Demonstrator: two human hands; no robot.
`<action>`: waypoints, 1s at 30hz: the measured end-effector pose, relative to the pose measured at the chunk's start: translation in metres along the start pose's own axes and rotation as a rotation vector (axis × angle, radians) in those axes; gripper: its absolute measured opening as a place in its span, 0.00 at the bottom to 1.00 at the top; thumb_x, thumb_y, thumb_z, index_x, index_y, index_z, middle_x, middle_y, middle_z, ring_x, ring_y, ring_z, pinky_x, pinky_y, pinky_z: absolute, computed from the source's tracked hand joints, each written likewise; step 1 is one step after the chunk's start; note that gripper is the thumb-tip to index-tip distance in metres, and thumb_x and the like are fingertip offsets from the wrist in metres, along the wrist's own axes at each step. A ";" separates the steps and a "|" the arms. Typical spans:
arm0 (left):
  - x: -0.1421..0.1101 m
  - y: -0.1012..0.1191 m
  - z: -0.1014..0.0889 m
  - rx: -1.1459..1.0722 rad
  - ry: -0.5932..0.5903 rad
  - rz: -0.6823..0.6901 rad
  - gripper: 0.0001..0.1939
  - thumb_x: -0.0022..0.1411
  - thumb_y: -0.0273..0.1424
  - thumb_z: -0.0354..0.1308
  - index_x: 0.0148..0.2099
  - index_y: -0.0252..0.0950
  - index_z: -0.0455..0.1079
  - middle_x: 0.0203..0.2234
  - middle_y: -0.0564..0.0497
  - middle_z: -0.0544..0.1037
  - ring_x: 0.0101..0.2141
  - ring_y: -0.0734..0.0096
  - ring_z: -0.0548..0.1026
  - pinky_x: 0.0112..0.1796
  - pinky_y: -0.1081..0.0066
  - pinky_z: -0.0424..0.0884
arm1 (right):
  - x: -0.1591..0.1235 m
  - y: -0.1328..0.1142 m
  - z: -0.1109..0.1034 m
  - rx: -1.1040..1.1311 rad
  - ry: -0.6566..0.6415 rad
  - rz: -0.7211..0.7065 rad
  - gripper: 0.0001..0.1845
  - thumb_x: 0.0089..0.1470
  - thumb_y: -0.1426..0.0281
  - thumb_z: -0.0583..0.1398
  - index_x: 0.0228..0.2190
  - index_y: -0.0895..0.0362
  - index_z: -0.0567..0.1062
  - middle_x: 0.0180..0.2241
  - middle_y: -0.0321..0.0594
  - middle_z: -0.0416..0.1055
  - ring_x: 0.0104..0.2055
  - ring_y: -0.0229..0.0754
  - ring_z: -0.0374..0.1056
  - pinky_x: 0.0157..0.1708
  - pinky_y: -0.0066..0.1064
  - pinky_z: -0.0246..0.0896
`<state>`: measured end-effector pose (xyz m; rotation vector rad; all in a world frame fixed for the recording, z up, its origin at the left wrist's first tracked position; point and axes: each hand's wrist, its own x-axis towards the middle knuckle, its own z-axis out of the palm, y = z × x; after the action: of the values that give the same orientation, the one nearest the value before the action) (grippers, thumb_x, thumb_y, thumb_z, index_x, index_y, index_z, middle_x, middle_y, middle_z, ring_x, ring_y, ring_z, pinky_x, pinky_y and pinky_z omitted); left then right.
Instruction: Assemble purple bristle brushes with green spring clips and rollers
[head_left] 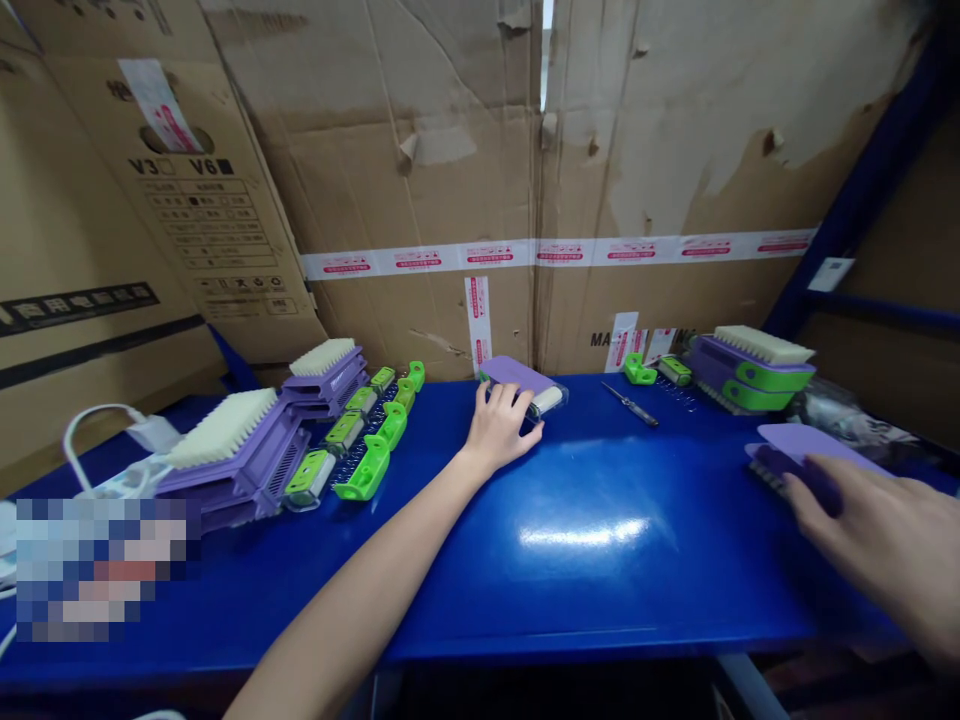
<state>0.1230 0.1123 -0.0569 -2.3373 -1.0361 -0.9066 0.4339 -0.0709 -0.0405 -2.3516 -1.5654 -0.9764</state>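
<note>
My left hand (501, 428) reaches to the back middle of the blue table, its fingers curled over the near side of a purple brush part (517, 372). A pale block in clear wrap shows at that part's right end. At the right edge my right hand (892, 545) grips another purple brush part (814, 445), thumb on the near side; a dark bristly underside shows below it. Behind it stands a stack of purple and green brush parts (750, 375) topped by a cream bristle pad (763, 344).
On the left are purple parts (236, 455) with cream bristle pads, several green end pieces (367, 468), small green-and-metal units (310, 475) and screws. A screwdriver (632, 404) lies at back right. A white plug and cable (154, 432) are far left. Cardboard (420, 180) walls the back.
</note>
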 end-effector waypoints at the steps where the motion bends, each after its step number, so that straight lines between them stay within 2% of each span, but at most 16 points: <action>1: 0.000 0.000 0.000 0.004 0.002 -0.006 0.20 0.56 0.40 0.55 0.48 0.36 0.66 0.42 0.43 0.72 0.43 0.57 0.68 0.52 0.53 0.56 | -0.004 -0.005 -0.007 0.025 0.022 -0.053 0.16 0.55 0.57 0.50 0.34 0.53 0.72 0.22 0.47 0.71 0.25 0.51 0.67 0.24 0.36 0.54; 6: 0.000 0.000 0.000 0.016 -0.001 -0.008 0.19 0.57 0.40 0.54 0.48 0.36 0.66 0.41 0.43 0.72 0.43 0.57 0.68 0.52 0.53 0.56 | -0.013 -0.034 -0.032 0.367 0.084 -0.295 0.22 0.57 0.56 0.48 0.42 0.54 0.73 0.30 0.49 0.74 0.32 0.51 0.69 0.31 0.40 0.62; 8: -0.001 0.001 0.000 0.023 -0.002 -0.005 0.19 0.57 0.40 0.54 0.48 0.36 0.66 0.41 0.43 0.72 0.43 0.57 0.68 0.52 0.53 0.56 | -0.013 -0.046 -0.036 0.501 0.060 -0.392 0.22 0.57 0.57 0.49 0.44 0.55 0.73 0.33 0.48 0.75 0.33 0.49 0.68 0.31 0.39 0.64; 13: -0.001 0.001 -0.002 0.029 -0.003 -0.001 0.18 0.57 0.40 0.54 0.47 0.36 0.66 0.41 0.44 0.72 0.43 0.57 0.68 0.52 0.54 0.56 | 0.000 -0.076 -0.032 0.559 -0.020 -0.528 0.22 0.56 0.62 0.51 0.50 0.56 0.69 0.48 0.47 0.71 0.43 0.51 0.65 0.39 0.42 0.63; 16: 0.000 0.001 -0.003 0.027 -0.003 0.010 0.18 0.56 0.40 0.54 0.46 0.35 0.66 0.40 0.44 0.72 0.42 0.58 0.68 0.52 0.55 0.56 | 0.020 -0.093 -0.032 0.528 -0.100 -0.551 0.20 0.55 0.66 0.51 0.48 0.56 0.70 0.47 0.48 0.70 0.44 0.50 0.64 0.40 0.39 0.61; 20: 0.000 0.002 -0.004 0.025 0.002 0.034 0.17 0.56 0.39 0.54 0.45 0.34 0.66 0.38 0.44 0.72 0.42 0.58 0.68 0.52 0.55 0.56 | 0.056 -0.114 -0.033 0.447 -0.247 -0.516 0.17 0.54 0.69 0.51 0.44 0.56 0.72 0.38 0.47 0.73 0.42 0.49 0.64 0.35 0.35 0.59; 25: -0.001 -0.001 -0.005 -0.011 0.006 0.075 0.17 0.55 0.39 0.54 0.44 0.34 0.66 0.39 0.43 0.72 0.42 0.58 0.68 0.51 0.55 0.57 | 0.094 -0.139 -0.017 0.488 -0.302 -0.487 0.19 0.58 0.67 0.47 0.44 0.55 0.73 0.39 0.45 0.73 0.44 0.49 0.63 0.39 0.35 0.59; 30: -0.001 -0.005 -0.008 -0.053 -0.031 0.207 0.18 0.57 0.41 0.51 0.44 0.34 0.67 0.39 0.43 0.73 0.42 0.57 0.68 0.48 0.56 0.60 | 0.124 -0.166 0.001 0.620 -0.360 -0.461 0.22 0.60 0.65 0.43 0.46 0.56 0.72 0.46 0.44 0.72 0.50 0.48 0.63 0.47 0.36 0.57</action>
<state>0.1158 0.1103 -0.0512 -2.4547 -0.7726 -0.8293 0.3206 0.0986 -0.0048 -1.8228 -2.2006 -0.0569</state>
